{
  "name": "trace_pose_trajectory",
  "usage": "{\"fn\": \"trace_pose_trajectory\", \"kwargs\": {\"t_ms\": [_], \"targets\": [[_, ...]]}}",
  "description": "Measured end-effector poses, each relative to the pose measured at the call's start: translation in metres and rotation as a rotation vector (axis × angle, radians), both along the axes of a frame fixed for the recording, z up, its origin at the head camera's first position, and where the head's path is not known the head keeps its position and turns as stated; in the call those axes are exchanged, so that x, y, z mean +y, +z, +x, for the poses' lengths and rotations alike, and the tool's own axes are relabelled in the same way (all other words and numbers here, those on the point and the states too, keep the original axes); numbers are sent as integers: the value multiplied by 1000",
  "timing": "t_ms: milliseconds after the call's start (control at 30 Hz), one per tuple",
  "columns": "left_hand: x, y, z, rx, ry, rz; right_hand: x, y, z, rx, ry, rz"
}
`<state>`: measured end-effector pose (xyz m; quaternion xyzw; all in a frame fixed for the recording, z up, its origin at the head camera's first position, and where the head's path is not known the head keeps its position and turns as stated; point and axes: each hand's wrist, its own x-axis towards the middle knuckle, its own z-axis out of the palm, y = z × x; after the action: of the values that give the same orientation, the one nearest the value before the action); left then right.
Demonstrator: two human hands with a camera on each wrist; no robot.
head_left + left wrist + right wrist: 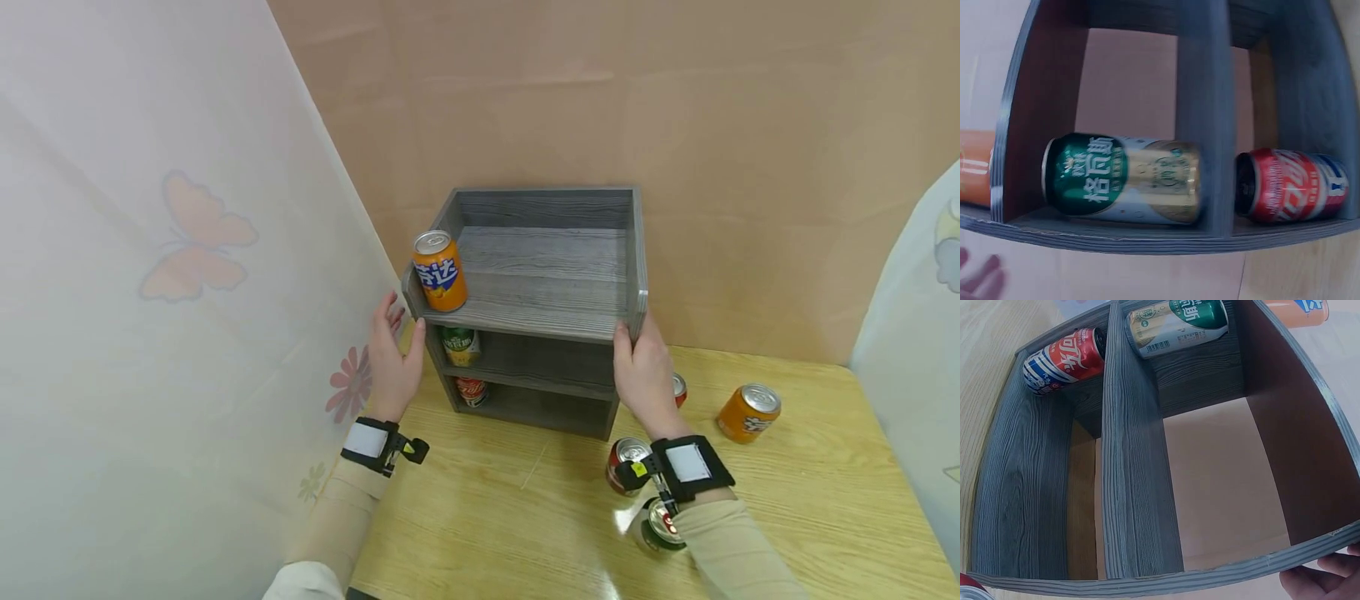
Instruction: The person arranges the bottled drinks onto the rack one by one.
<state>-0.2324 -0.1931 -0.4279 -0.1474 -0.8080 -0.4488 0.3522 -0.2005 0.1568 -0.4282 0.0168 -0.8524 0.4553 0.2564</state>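
A grey wooden shelf (551,312) stands against the back wall. My right hand (647,371) grips its right side panel near the top, thumb at the front edge and fingers along the outside. Beside the left panel is my left hand (395,362), fingers loosely spread and holding nothing. An orange soda can (440,275) stands at the front left of the top board. Below it, a green and gold can (1119,178) occupies the middle level's left end. A red cola can (1291,186) is on the bottom level, also at the left.
Right of the shelf, another orange can (748,413) and a partly hidden red can (679,389) stand on the wooden table (487,508). A dark red can (628,465) and a green can (660,527) are near my right wrist. A white curtain (187,350) hangs close on the left.
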Motion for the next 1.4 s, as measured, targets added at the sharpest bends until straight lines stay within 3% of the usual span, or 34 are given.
{"fn": "trace_pose_trajectory", "kwargs": {"t_ms": [133, 267, 567, 867, 1133, 1267, 1400], "targets": [[3, 5, -13, -164, -43, 35, 2, 1, 0, 1, -2, -1], [6, 7, -24, -252, -37, 31, 2, 0, 0, 6, -1, 1], [5, 5, -33, -256, 70, -84, 0, 0, 2, 2, 5, 11], [3, 12, -33, -283, 38, -75, 2, 1, 0, 3, 16, 20], [4, 12, -34, -292, 38, -79, 6, 1, 0, -29, 23, 14], [5, 13, -34, -294, 50, -88, 10, 3, 0, -48, 72, 3], [5, 13, -35, -301, 54, -88, 19, 9, 0, -103, 179, -50]]}}
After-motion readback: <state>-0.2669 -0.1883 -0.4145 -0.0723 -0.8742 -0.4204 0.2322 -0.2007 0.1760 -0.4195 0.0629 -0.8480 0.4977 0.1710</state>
